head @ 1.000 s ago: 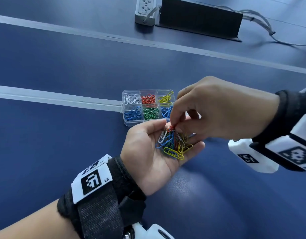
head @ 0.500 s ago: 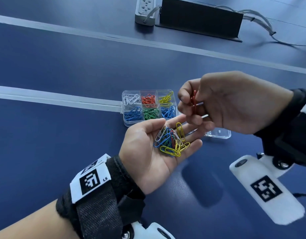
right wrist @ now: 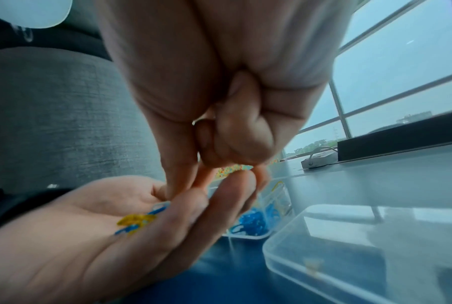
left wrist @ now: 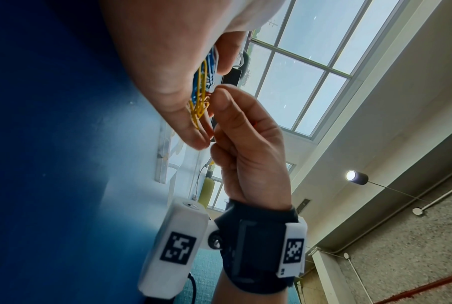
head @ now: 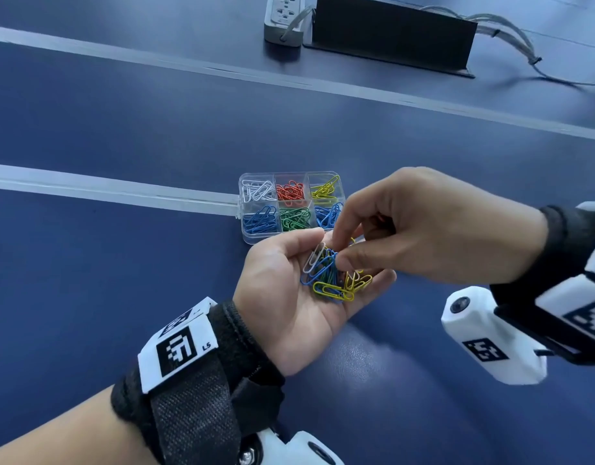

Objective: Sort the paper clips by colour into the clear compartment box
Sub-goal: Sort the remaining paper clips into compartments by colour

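— Biggest thing first?

— Blue table, crossed by pale strips. Far back at twelve o'clock stood a black panel, with a grey power strip just at its nine o'clock.

— And the hands?

— Left hand was held palm up above the table, fingers relaxed and nearly straight, cradling rather than gripping. Right hand hung over it from three o'clock, outer fingers curled in, thumb and forefinger pinched together on the pile in the palm.

— Where was the box?

— Clear compartment box sat open on the table at twelve o'clock from the left palm, just beyond the fingertips. Held sorted clips: white, red and yellow in the far row, blue, green and blue in the near row. Clear lid lay on the table at the box's three o'clock, seen plainly only from the right wrist.

— The unsorted ones?

— Loose paper clips lay heaped in the left palm: blue, yellow and one white, tangled together. Could not tell which clip sat between the pinching fingertips.
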The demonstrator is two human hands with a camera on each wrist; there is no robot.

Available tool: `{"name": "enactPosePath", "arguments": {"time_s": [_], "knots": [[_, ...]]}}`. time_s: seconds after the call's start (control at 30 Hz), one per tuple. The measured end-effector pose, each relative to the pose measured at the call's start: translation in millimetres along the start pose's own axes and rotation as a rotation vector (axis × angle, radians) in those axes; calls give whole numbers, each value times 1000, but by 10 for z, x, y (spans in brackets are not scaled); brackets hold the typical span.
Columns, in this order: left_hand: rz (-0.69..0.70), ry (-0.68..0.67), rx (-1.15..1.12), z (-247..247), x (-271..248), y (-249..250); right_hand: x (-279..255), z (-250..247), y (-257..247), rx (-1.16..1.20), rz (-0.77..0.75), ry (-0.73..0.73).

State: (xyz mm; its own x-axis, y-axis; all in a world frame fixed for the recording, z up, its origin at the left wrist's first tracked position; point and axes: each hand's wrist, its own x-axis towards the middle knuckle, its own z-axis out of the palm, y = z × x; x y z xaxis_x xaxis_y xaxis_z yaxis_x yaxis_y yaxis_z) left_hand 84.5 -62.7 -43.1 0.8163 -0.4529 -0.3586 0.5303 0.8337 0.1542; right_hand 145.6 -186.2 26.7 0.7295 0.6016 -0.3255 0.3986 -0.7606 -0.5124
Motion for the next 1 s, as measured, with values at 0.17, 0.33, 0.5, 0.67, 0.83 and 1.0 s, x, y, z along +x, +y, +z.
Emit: {"name": "enactPosePath", "arguments": {"time_s": [0.17,0.33,0.5,0.67,0.83,1.0], "knots": [[-45,0,-2,16,-10,12,9,-173,45,191,-11,-116],[-68,7,-1,10,-2,7,112,-328,35,123,29,-119],[-64,9,-6,-2,7,3,358,-396,-56,-20,71,-110],[-64,-12,-30,-7,13,11,548,-374,-173,-145,64,-48],[-64,-22,-20,-2,15,6,734,-305,-283,-219,70,-31],[-48,-41,-37,-13,17,17,772,-270,-328,-243,56,-43]]}}
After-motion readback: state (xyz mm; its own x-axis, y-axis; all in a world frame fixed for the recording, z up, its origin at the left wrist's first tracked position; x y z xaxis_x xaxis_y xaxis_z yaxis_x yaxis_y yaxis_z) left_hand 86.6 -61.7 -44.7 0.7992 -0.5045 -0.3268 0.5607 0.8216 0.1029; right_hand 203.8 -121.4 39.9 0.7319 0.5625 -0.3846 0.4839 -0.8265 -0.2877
